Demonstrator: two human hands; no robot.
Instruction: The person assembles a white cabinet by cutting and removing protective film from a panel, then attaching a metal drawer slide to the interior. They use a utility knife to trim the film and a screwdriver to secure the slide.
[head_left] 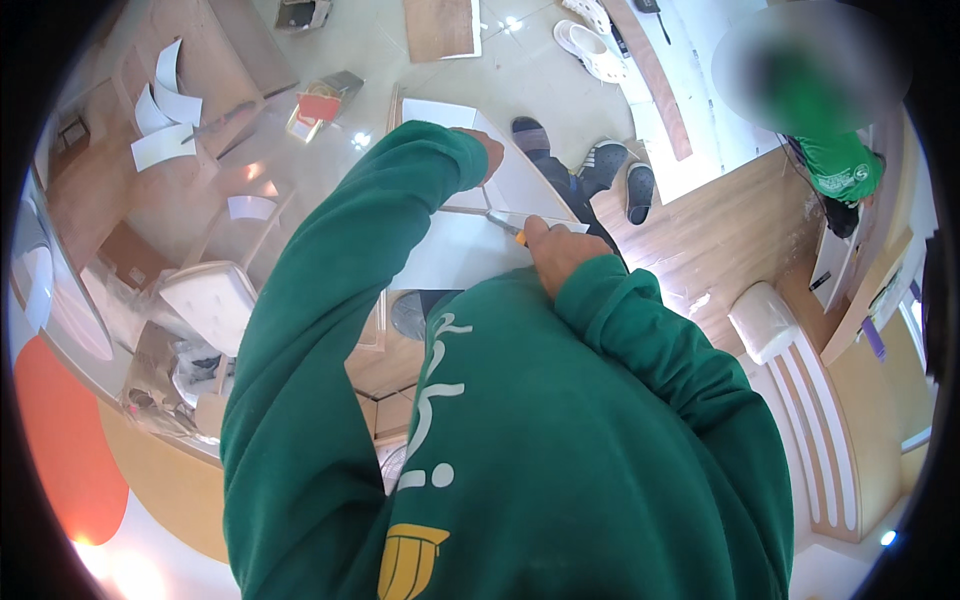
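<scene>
Jutting leftward from the right grip [564, 252] is an orange-handled tool [508, 228]

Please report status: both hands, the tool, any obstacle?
Right hand: gripping orange-handled tool over white sheet. Left hand: grip unclear. Dark slipper nearby, touching neither hand.

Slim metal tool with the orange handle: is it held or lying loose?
Held: the right hand grips the tool by its orange handle, metal end over the flat white panel.

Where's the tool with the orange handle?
In the head view, the orange-handled tool is in the right hand, just above the picture's middle, over the white board.
</scene>
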